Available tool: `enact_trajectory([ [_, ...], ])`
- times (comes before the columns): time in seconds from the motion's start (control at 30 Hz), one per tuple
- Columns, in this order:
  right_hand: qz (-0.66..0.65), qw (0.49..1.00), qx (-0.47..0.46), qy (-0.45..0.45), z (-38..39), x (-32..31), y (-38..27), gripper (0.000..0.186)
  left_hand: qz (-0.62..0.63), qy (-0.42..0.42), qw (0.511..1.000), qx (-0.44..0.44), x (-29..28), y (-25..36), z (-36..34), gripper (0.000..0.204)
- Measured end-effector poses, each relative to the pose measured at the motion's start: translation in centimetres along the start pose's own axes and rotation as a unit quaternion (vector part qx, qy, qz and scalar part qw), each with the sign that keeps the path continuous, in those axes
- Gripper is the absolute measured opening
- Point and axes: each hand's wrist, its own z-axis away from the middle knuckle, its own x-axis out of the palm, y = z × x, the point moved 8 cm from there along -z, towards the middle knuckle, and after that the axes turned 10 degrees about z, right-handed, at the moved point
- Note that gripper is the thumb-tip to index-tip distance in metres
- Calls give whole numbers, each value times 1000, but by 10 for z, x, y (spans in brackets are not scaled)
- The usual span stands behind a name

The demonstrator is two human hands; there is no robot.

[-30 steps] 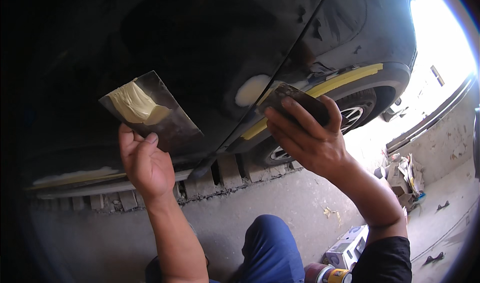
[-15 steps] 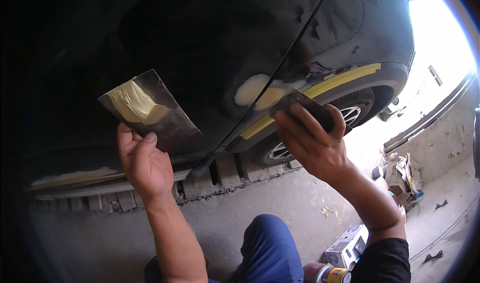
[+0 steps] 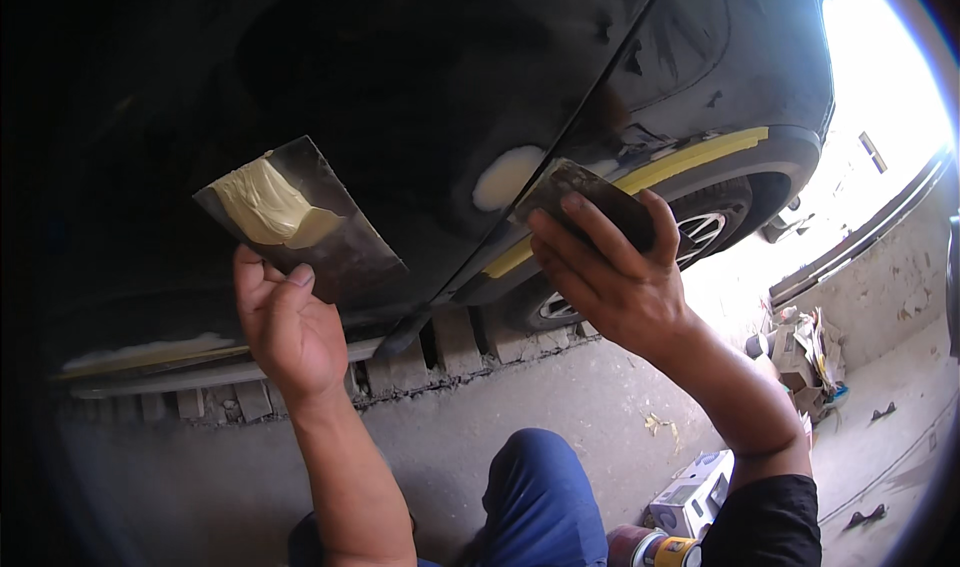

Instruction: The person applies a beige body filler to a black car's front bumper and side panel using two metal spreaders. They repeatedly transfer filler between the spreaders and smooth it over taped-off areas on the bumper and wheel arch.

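My left hand (image 3: 290,322) pinches the lower edge of a dark flat putty board (image 3: 345,232), held tilted in front of the car door. A thick smear of pale yellow body filler (image 3: 268,202) lies on its upper left part. My right hand (image 3: 615,282) grips a dark rectangular spreader (image 3: 605,202), fingers spread across its back. The spreader lies over the black car panel (image 3: 690,77) beside the door gap, hiding the filler patch behind it. Left of the gap, a round pale filler patch (image 3: 507,177) shows on the door.
Yellow masking tape (image 3: 700,157) follows the wheel arch above the wheel (image 3: 705,229). Bricks (image 3: 455,352) line the ground under the sill. A can (image 3: 675,550) and a white box (image 3: 692,492) stand by my right elbow; scrap (image 3: 810,357) is piled farther right.
My right hand has moved the spreader left and up, covering the filler patch right of the door gap. My left hand and the putty board have hardly moved.
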Motion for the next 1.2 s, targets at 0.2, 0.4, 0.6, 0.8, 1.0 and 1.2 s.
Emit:
enact_trajectory([
  [0.2,14,999,-8,-31,12,4,5,29,-4,-1,1000,4,-2,1,-1,42],
  [0.4,-29,999,4,-21,13,-7,1,25,4,-3,1000,-3,1,0,-1,42],
  [0.6,-17,1000,13,11,-1,-5,-2,26,-15,7,1000,0,-3,0,1,45],
  [0.8,-3,1000,9,4,-2,0,0,27,-13,4,1000,3,-3,0,-1,46],
  [1.0,-16,999,-6,-42,15,10,7,24,-22,4,1000,10,-5,-1,-1,47],
  [1.2,-8,998,16,-59,29,5,10,21,-31,-12,999,4,-8,-2,-1,48],
])
